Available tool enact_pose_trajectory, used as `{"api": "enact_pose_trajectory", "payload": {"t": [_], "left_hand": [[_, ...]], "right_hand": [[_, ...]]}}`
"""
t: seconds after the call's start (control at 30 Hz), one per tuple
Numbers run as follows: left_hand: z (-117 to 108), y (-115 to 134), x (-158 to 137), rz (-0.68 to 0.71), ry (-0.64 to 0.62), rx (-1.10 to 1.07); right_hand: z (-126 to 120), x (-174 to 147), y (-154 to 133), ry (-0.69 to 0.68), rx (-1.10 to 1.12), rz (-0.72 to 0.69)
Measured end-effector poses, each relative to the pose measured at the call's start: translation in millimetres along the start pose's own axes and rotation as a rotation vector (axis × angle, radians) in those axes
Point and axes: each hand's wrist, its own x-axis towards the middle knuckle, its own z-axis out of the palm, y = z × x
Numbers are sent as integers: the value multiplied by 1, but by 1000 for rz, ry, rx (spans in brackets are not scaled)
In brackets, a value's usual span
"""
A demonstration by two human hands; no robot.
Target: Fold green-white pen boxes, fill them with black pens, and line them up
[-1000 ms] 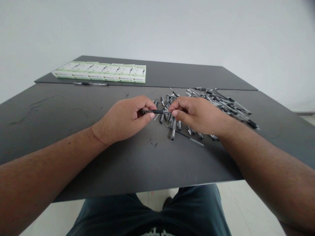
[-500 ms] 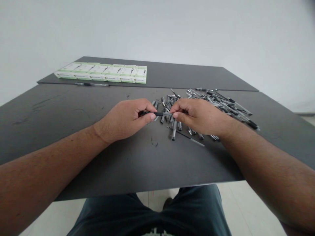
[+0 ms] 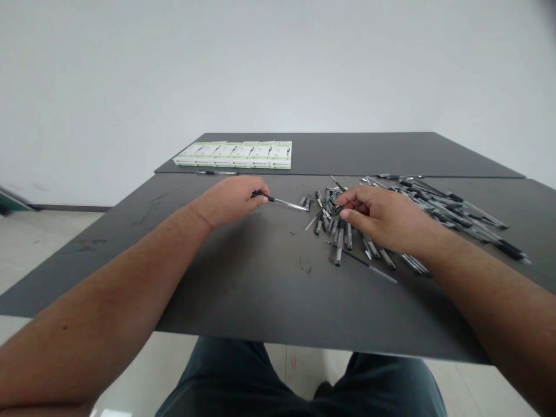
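My left hand [image 3: 237, 200] pinches a pen [image 3: 289, 204] by its black grip end, and the clear barrel points right toward a heap of pen parts. Over the left part of that heap of caps [image 3: 339, 237] hovers my right hand [image 3: 373, 214], thumb and fingers a little apart. Dark parts show in the gap between them, and nothing is plainly held there. Under the right hand lie several clear caps with black ends. A thin refill [image 3: 369, 265] lies slanted on the near side of the heap.
A row of white and green boxes [image 3: 280, 155] stands at the back left of the dark table [image 3: 260, 295]. In front of them lies one pen [image 3: 216, 172]. More pens [image 3: 456, 214] are spread to the right of the caps, partly behind my right hand and forearm.
Both hands were together on the pen; now they are apart. My right hand has let go and moved right over the caps. The view has shifted, and the left hand still holds the pen.
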Motion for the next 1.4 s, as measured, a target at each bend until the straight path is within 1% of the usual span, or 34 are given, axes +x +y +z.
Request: {"api": "enact_pose_trajectory", "payload": {"t": [0.1, 0.27, 0.37, 0.43, 0.53, 0.63, 0.73, 0.87, 1.03, 1.23, 1.4], "left_hand": [[-1, -51, -2, -122, -43, 87], [1, -133, -9, -237, -35, 168], [4, -168, -15, -319, 27, 218], [7, -181, -18, -363, 76, 241], [12, -188, -21, -364, 81, 248], [15, -187, -21, -327, 46, 240], [17, -185, -20, -314, 43, 233], [19, -191, -21, -347, 49, 236], [25, -197, -18, -358, -16, 236], [34, -195, -12, -338, -48, 267], [31, -191, -10, -319, -39, 269]], "right_hand": [[2, 2, 3, -6, -17, -14], [3, 1, 2, -6, -18, -56], [3, 0, 0, -27, -12, -62], [3, 0, 0, -42, -16, -57], [4, 0, 1, -63, -17, -61], [4, 0, 1, -81, -16, -69], [3, -1, 2, -87, -26, -64], [3, -2, 3, -85, -29, -45], [4, -2, 5, -93, -19, -47], [3, -2, 4, -85, -28, -79], [1, -1, 4, -71, -40, -85]]}}
